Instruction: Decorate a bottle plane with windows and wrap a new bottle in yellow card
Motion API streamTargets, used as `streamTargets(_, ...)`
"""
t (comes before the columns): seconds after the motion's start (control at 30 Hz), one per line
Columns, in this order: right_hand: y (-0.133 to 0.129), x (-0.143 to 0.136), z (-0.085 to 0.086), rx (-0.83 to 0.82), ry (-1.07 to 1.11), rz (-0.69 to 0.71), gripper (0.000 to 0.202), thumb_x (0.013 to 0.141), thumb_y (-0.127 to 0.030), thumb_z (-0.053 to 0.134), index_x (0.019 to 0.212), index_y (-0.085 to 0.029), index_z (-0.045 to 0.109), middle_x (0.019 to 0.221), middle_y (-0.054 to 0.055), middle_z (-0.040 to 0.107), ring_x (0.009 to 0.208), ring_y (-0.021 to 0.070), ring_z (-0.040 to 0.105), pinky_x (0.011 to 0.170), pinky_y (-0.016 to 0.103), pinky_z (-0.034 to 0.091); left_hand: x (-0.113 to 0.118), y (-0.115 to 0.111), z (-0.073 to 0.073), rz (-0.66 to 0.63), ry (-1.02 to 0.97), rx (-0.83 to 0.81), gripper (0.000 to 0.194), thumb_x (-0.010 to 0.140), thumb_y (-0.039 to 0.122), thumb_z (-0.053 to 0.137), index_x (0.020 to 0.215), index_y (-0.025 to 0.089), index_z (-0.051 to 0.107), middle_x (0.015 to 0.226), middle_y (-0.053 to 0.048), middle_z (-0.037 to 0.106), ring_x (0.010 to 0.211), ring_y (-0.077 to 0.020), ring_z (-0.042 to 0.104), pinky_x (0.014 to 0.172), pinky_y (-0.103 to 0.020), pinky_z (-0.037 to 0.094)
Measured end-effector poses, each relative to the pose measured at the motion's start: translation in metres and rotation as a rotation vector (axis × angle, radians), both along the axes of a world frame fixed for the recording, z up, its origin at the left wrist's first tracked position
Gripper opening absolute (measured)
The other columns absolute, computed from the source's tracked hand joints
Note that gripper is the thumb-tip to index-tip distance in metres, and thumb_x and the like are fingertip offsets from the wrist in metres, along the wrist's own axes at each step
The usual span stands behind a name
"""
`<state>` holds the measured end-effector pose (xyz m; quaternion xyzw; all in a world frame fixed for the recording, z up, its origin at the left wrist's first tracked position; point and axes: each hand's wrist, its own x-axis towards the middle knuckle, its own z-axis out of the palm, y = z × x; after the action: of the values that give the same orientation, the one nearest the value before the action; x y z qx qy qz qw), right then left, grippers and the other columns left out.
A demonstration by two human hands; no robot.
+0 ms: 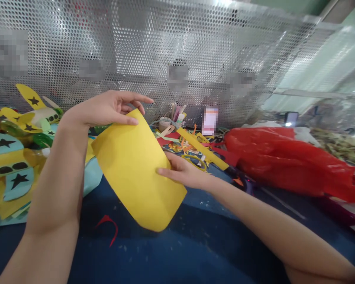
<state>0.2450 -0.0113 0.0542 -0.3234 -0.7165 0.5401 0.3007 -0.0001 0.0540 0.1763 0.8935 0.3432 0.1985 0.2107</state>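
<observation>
Head view: a yellow sheet (136, 173) hangs tilted above a blue table (142, 262), gripped by two bare hands. Uneven pulling could crease or bend it, since it looks thin; a loose pinch could let it slip onto the table (a curl of red scrap (107, 218) lies there). The left hand (112, 105) arches, wrist bent, over the top edge, thumb in front, index finger extended. The right hand (185, 172) pinches the right edge, thumb in front, fingers partly hidden behind; its forearm slants in from lower right.

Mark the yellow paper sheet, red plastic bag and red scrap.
Yellow paper sheet (136, 169): head view, middle of its face.
Red plastic bag (284, 159): head view, crumpled middle.
Red scrap (107, 218): head view, widest part.
</observation>
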Motion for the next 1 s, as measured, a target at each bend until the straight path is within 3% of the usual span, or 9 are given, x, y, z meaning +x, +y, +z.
streamTargets(0.1,0.002,-0.002,-0.008,-0.065,-0.059,-0.081,0.035,0.084,-0.042,0.057,0.114,-0.023,0.056,0.111,0.005,0.069,0.09,0.0214,0.069,0.076,0.037,0.058,-0.008,0.019,-0.008,0.059,0.037,0.038,0.061,0.082,0.044,0.056,0.139,0.034,0.039,0.128,0.0,0.055,0.112,-0.0216,0.057,0.094,-0.029,0.043)
streamTargets(0.2,0.021,0.008,-0.014,0.168,-0.243,-0.265,0.026,0.081,-0.033,0.06,0.103,-0.02,0.061,0.109,0.007,0.069,0.095,0.0254,0.066,0.083,0.042,0.055,-0.019,0.045,-0.023,0.267,0.153,0.07,0.065,0.083,0.053,0.052,0.142,0.03,0.036,0.13,-0.005,0.056,0.112,-0.0238,0.057,0.093,-0.032,0.043)
streamTargets(0.27,0.036,0.017,-0.017,0.241,-0.304,-0.447,0.019,0.079,-0.031,0.06,0.093,-0.019,0.063,0.103,0.009,0.07,0.096,0.0275,0.066,0.086,0.044,0.053,-0.025,0.059,-0.033,0.424,0.388,0.022,0.07,0.081,0.058,0.051,0.142,0.025,0.038,0.136,-0.01,0.052,0.117,-0.0289,0.054,0.094,-0.035,0.042)
streamTargets(0.33,0.048,0.026,-0.02,0.115,-0.22,-0.521,0.02,0.082,-0.034,0.056,0.096,-0.021,0.061,0.099,0.008,0.072,0.086,0.0261,0.069,0.077,0.043,0.056,-0.028,0.067,-0.042,0.527,0.59,-0.079,0.077,0.076,0.063,0.055,0.142,0.027,0.039,0.146,-0.009,0.042,0.126,-0.0342,0.045,0.099,-0.038,0.038)
streamTargets(0.43,0.057,0.034,-0.022,-0.043,-0.008,-0.601,0.024,0.082,-0.038,0.054,0.102,-0.024,0.058,0.098,0.006,0.073,0.081,0.0237,0.071,0.071,0.039,0.058,-0.03,0.073,-0.055,0.594,0.691,-0.182,0.089,0.065,0.072,0.061,0.14,0.028,0.044,0.147,-0.009,0.041,0.129,-0.0402,0.04,0.101,-0.042,0.036)
streamTargets(0.6,0.057,0.036,-0.02,-0.125,0.128,-0.684,0.028,0.08,-0.04,0.058,0.105,-0.026,0.056,0.105,0.005,0.072,0.083,0.0221,0.071,0.07,0.036,0.059,-0.033,0.077,-0.066,0.504,0.678,-0.274,0.095,0.061,0.07,0.065,0.141,0.024,0.042,0.136,-0.013,0.053,0.121,-0.0406,0.048,0.094,-0.041,0.042)
streamTargets(0.73,0.055,0.034,-0.017,-0.095,0.174,-0.639,0.034,0.081,-0.042,0.059,0.111,-0.026,0.056,0.109,0.005,0.071,0.086,0.0215,0.071,0.074,0.036,0.059,-0.032,0.074,-0.059,0.408,0.635,-0.27,0.085,0.067,0.065,0.061,0.14,0.025,0.042,0.14,-0.012,0.049,0.12,-0.0345,0.05,0.092,-0.035,0.043)
streamTargets(0.93,0.044,0.024,-0.017,-0.115,0.157,-0.452,0.031,0.078,-0.037,0.065,0.106,-0.024,0.062,0.105,0.006,0.073,0.085,0.0224,0.071,0.08,0.04,0.058,-0.01,0.056,-0.048,-0.007,0.305,-0.383,0.075,0.073,0.047,0.063,0.141,0.027,0.039,0.135,-0.004,0.055,0.121,-0.0236,0.05,0.096,-0.03,0.041)
streamTargets(1.0,0.04,0.02,-0.02,-0.143,0.109,-0.454,0.026,0.078,-0.033,0.066,0.1,-0.022,0.064,0.1,0.006,0.074,0.084,0.0234,0.071,0.081,0.04,0.058,-0.007,0.055,-0.051,-0.06,0.292,-0.442,0.072,0.072,0.043,0.064,0.139,0.026,0.043,0.129,-0.004,0.06,0.117,-0.0235,0.053,0.094,-0.03,0.044)
